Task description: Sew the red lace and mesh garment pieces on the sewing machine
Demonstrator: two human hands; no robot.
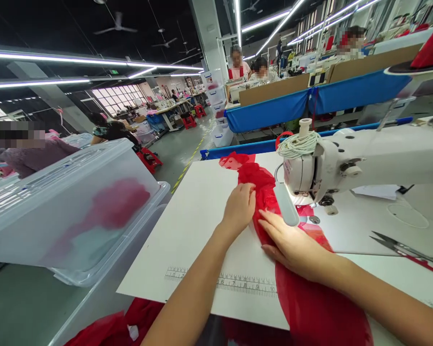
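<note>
Head view: left hand (240,205) pinches cloth (315,303) beside the machine (386,153); right hand (296,246) rests on cloth, fingers extended.

- Left hand (240,206): ungloved, compact in shape, with a rounded back.
- Right hand (296,247): ungloved, its fingers (273,227) long and narrowing toward the tips, the thumb (270,252) short beside them.
- Left forearm (197,281): bare from the wrist to the lower edge of the view, smooth in outline, broadening away from the hand.
- Right forearm (378,293): bare as well, slim at the wrist, cut off by the right-hand edge.
- Fingernails: too small to tell.
</note>
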